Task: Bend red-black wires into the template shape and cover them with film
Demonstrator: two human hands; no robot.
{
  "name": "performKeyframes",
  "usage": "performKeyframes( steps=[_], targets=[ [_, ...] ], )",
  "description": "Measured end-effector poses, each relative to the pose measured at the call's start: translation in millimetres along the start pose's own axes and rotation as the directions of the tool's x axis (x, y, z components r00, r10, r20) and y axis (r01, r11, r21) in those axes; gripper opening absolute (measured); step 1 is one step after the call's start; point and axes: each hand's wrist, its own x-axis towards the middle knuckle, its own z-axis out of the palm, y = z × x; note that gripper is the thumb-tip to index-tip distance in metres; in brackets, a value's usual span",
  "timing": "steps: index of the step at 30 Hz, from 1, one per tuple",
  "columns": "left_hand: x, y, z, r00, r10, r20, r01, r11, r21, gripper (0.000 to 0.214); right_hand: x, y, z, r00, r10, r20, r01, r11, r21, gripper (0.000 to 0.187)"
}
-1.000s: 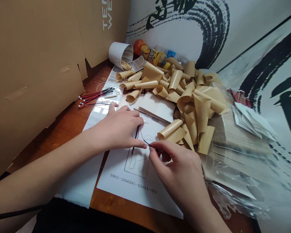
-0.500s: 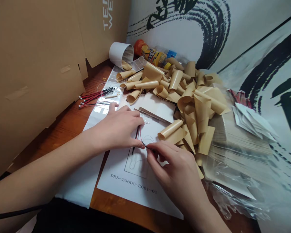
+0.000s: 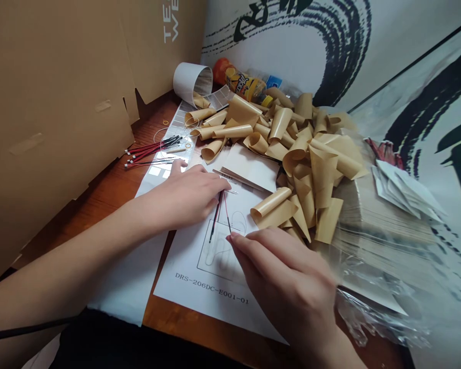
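My left hand (image 3: 195, 197) lies over the printed sheet (image 3: 184, 266), its fingers bent around the upper end of a few thin red and black wires (image 3: 216, 218). That upper end is hidden under the fingers. One wire runs apart from the others, down to my right hand (image 3: 288, 277), which pinches its dark lower tip between thumb and forefinger. The other dark ends lie loose over the sheet's line drawing. Beyond my left hand rests a bundle of red and black wires (image 3: 149, 149) with small white connectors.
Rolled brown paper pieces (image 3: 280, 123) are heaped behind and right of the sheet. Plastic-wrapped stacked paper (image 3: 384, 230) lies at the right, a label roll (image 3: 186, 82) and a bottle (image 3: 244, 86) at the back. Tall cardboard (image 3: 61, 102) stands on the left.
My right hand has drawn back slightly toward me, with the wire tip in its pinch and the wire now straighter. My left thumb has moved away from that tip, up toward the other fingers.
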Motion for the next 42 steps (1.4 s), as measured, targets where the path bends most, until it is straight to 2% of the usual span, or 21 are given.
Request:
performKeyframes(
  steps=[4, 9, 17, 29, 42],
  targets=[
    [1, 3, -2.1, 1.000, -0.002, 0.000, 0.002, 0.999, 0.036, 0.022, 0, 0, 7, 0.987, -0.084, 0.137, 0.079, 0.996, 0.039, 0.035],
    [0, 4, -1.9, 1.000, 0.024, -0.012, -0.023, 0.996, 0.086, 0.028, 0, -2, 14, 0.978, -0.132, 0.160, 0.135, 0.991, -0.010, 0.039],
    [-3, 4, -0.4, 1.000, 0.022, -0.004, -0.021, 0.998, 0.064, 0.035, -1, -3, 15, 0.963, -0.152, 0.222, 0.158, 0.987, -0.006, 0.040],
    [-3, 7, -0.7, 1.000, -0.005, 0.015, 0.004, 0.998, 0.056, 0.037, -3, 2, 20, 0.967, -0.060, 0.249, 0.036, 0.994, 0.099, 0.032],
    [-3, 3, 5.4, 0.998, 0.034, -0.050, -0.032, 0.998, 0.050, 0.033, -5, 6, 24, 0.947, 0.034, 0.319, -0.094, 0.980, 0.175, 0.027]
  ],
)
